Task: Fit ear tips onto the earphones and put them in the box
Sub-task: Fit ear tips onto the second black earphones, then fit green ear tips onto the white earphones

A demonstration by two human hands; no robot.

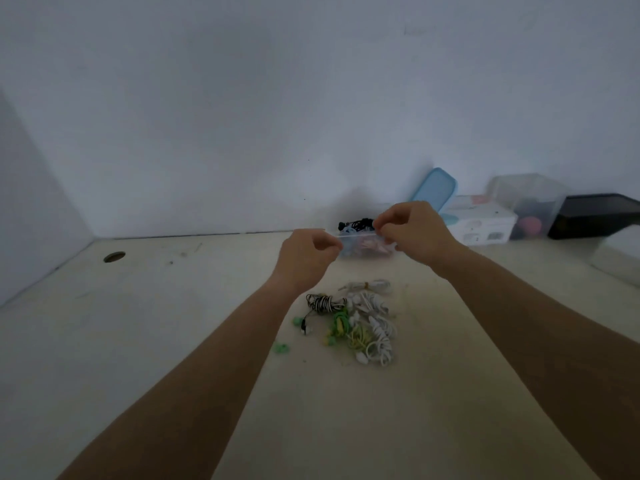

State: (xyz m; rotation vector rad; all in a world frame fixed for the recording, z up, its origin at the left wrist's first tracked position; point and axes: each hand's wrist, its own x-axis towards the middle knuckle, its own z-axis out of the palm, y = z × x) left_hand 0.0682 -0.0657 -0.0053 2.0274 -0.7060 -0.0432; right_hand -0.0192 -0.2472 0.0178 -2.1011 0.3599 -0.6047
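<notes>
Pinching the top edge of the clear bag (356, 250) at frame centre, left hand (304, 258) and right hand (412, 233) seem poised to open it for ear tips (374, 247).

**A:** Is there any writing here that can be read?

**B:** None. The white carton (479, 221) by the wall at the right of the counter (173, 341) has printed patches in pink and grey. They are too blurred to tell letters from pictures.

**A:** And the other things?

**B:** The black box (595, 214) and the blue lid (434, 188) show plain faces. The clear container (360, 249) shows only blue and pink shapes through its wall.
</notes>
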